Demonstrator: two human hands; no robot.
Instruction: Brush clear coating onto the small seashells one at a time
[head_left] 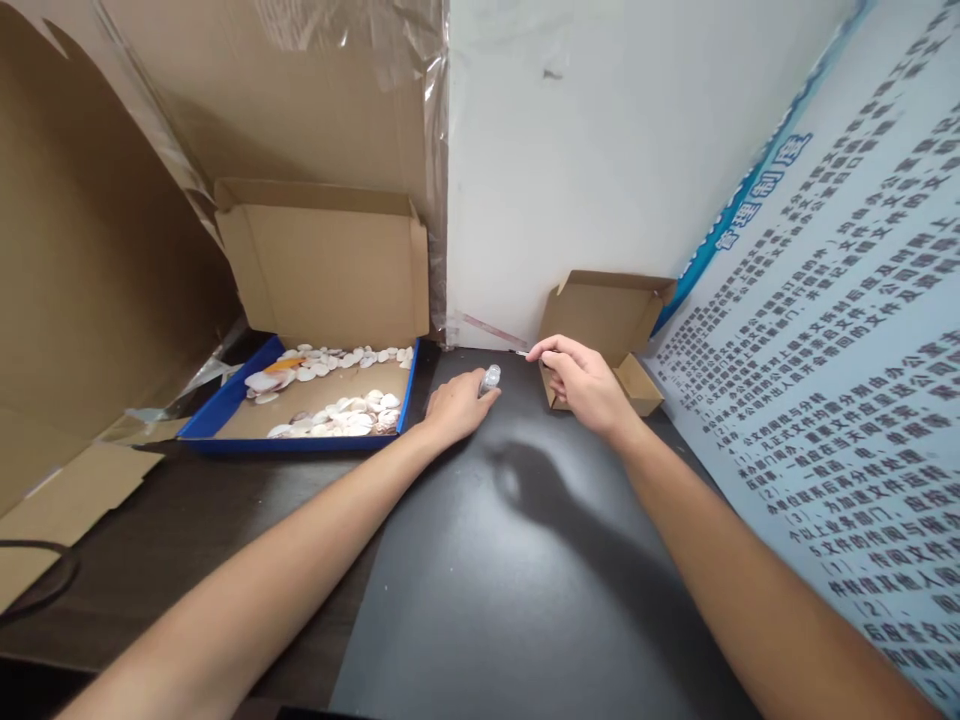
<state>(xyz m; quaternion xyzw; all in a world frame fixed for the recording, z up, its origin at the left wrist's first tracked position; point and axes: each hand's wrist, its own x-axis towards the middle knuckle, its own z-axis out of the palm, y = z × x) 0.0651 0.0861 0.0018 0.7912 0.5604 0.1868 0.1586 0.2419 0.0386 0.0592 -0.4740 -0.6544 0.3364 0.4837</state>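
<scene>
My left hand [455, 407] rests near the dark mat, its fingers closed around a small clear bottle [490, 379] whose rounded end shows past the fingers. Held above the mat, my right hand [581, 380] has thumb and forefinger pinched together. A thin, pale-tipped stick [521, 352] juts out to the left from that pinch; its exact kind is too small to make out. To the left of my left hand lies a blue-edged tray [292, 443] with several white seashells [352, 415] along its near and far sides, and an orange piece [285, 365] among them.
Behind my right hand stands a small open cardboard box [607, 310]. A larger cardboard lid [330, 265] rises behind the tray. White board [562, 180] closes off the back, a printed poster [840, 400] the right. Cardboard pieces [67, 500] and a black cable lie at left.
</scene>
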